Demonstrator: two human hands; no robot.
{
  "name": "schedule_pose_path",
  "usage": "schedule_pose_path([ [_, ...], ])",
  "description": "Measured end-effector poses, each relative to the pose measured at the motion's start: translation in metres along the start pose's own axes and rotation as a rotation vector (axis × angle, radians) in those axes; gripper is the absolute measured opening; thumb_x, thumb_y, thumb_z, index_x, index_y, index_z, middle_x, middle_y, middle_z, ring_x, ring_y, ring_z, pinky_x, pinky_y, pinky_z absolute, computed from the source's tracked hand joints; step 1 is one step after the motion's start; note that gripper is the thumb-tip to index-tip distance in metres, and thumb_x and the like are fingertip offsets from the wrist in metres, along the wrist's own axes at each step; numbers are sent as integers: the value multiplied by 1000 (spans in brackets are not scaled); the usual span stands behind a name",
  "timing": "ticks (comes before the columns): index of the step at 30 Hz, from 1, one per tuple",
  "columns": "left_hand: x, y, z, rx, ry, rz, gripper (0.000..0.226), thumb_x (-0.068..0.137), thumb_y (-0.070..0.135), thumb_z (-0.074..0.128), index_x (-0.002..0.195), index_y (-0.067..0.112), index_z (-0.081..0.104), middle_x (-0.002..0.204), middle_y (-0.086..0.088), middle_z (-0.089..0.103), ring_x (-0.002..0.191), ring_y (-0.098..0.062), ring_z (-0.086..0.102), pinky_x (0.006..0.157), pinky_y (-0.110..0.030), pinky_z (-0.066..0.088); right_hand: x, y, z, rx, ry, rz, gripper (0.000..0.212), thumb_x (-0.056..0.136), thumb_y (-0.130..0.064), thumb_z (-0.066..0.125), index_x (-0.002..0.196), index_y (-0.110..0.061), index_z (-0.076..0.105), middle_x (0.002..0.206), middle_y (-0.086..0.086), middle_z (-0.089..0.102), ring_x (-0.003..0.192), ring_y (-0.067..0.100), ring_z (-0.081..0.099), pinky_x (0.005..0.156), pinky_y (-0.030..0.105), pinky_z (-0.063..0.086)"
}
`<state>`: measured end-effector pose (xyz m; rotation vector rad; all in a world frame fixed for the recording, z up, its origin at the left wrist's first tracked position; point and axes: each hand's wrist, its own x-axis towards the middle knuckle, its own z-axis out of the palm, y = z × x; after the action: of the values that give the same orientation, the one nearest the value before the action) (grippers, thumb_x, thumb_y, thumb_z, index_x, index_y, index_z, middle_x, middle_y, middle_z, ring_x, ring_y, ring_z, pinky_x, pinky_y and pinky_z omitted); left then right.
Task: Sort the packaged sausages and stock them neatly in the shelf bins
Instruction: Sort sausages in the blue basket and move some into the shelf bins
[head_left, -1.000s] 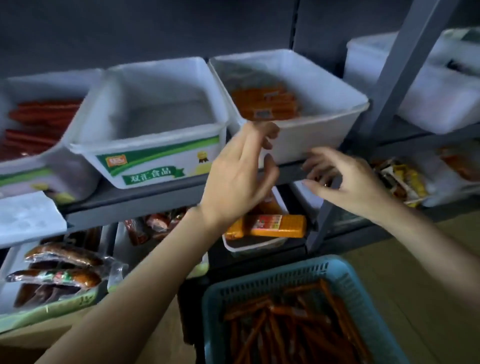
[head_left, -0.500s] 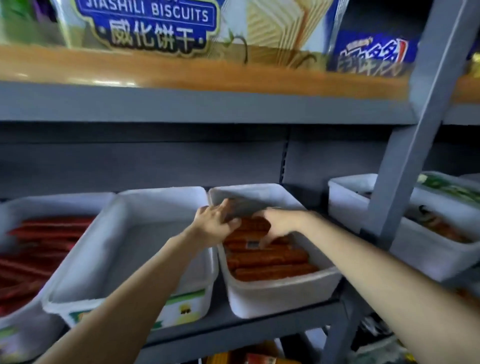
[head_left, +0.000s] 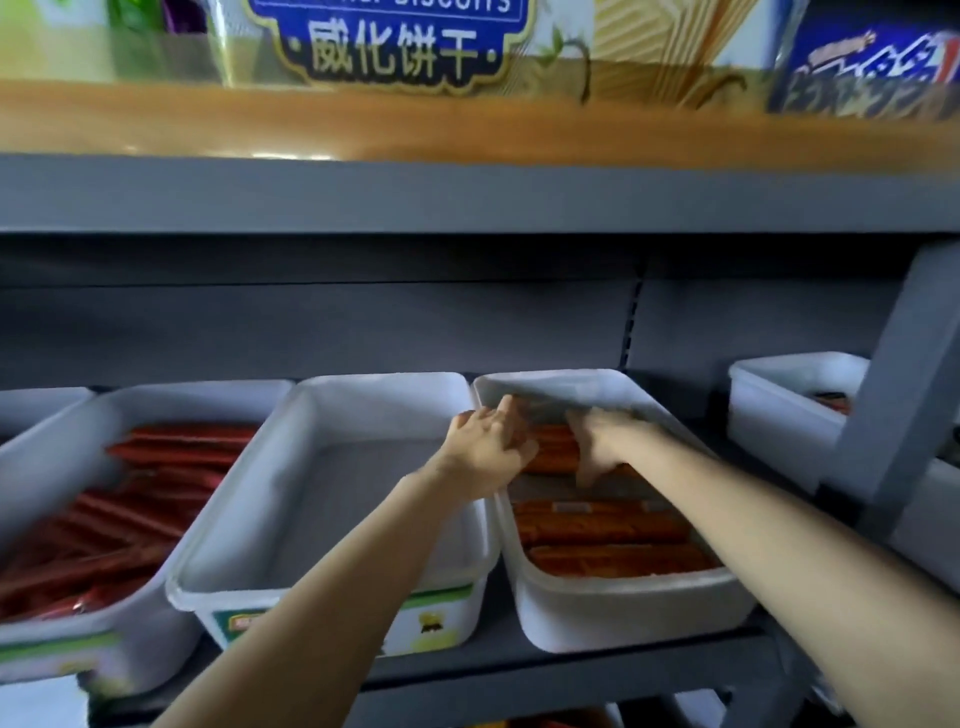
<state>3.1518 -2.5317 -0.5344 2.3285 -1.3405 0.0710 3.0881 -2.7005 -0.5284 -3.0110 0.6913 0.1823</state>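
Where the sausages lie: orange sausage packs (head_left: 597, 530) lie crosswise in the right white bin (head_left: 623, 613), in rows from front to back.
Hands: both reach into that bin's far end; the left hand (head_left: 488, 447) and right hand (head_left: 602, 441) curl on a rear pack (head_left: 553, 452) between them, apparently gripping it.
Middle bin (head_left: 332, 587): holds nothing visible.
Left bin (head_left: 78, 644): red sausages (head_left: 124, 514).
Shelf above: biscuit packets (head_left: 395, 47).

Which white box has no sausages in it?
The middle bin, left of the hands, shows only its bare bottom. The left bin holds red sausages; the bin under both hands holds orange ones.
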Motion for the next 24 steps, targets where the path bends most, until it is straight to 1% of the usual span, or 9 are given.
schedule_pose_path([
  [4,3,2,-2,28,-2,22,60,83,47,36,135,17,35,131,-7,53,128,-24,41,99,-29,24,-46,11,-34,69,182,146,58,68,-40,74,115,-24,46,103,3,54,90,22,55,71,27,42],
  [7,2,4,-9,81,-9,79,67,79,52,40,137,19,36,136,-4,50,129,-23,40,102,-31,28,-76,20,-46,108,247,222,58,67,-41,75,111,-21,43,104,4,54,90,24,56,70,27,40],
  [10,1,31,-19,56,41,205,71,76,61,46,132,18,45,132,-1,53,125,-21,46,102,-30,34,-99,22,-52,201,326,271,56,65,-38,76,101,-20,37,103,5,56,86,25,57,72,31,47],
  [11,3,44,-21,58,-30,234,65,80,54,55,133,18,45,132,-1,53,124,-21,47,102,-31,36,-105,23,-55,207,351,286,56,65,-37,76,100,-20,36,101,6,55,86,27,57,72,32,47],
  [13,11,67,-15,174,-349,235,68,80,42,68,138,16,41,134,-3,50,125,-23,47,102,-33,39,-117,21,-61,184,369,319,54,66,-35,74,100,-18,36,96,6,53,83,28,56,68,31,44],
  [14,15,75,-10,281,-506,189,80,75,46,72,141,18,36,137,-2,48,127,-24,45,104,-35,38,-123,21,-64,148,372,328,52,68,-34,73,101,-18,36,94,5,52,81,28,54,66,31,42],
  [16,20,75,3,467,-706,66,98,61,61,74,142,25,33,138,0,48,124,-27,47,103,-40,41,-132,20,-66,116,366,349,53,70,-34,72,107,-18,38,95,4,52,80,26,51,63,29,38],
  [20,18,59,20,420,-791,36,72,68,60,67,126,20,50,119,-3,61,105,-24,60,93,-38,50,-136,19,-64,87,335,357,56,72,-36,71,111,-19,36,95,2,52,81,25,51,50,25,29],
  [24,14,54,29,354,-856,65,59,73,49,70,118,14,56,112,-7,64,100,-24,62,93,-39,51,-127,22,-52,151,324,334,57,70,-36,73,110,-17,37,101,6,55,81,27,55,65,29,43],
])
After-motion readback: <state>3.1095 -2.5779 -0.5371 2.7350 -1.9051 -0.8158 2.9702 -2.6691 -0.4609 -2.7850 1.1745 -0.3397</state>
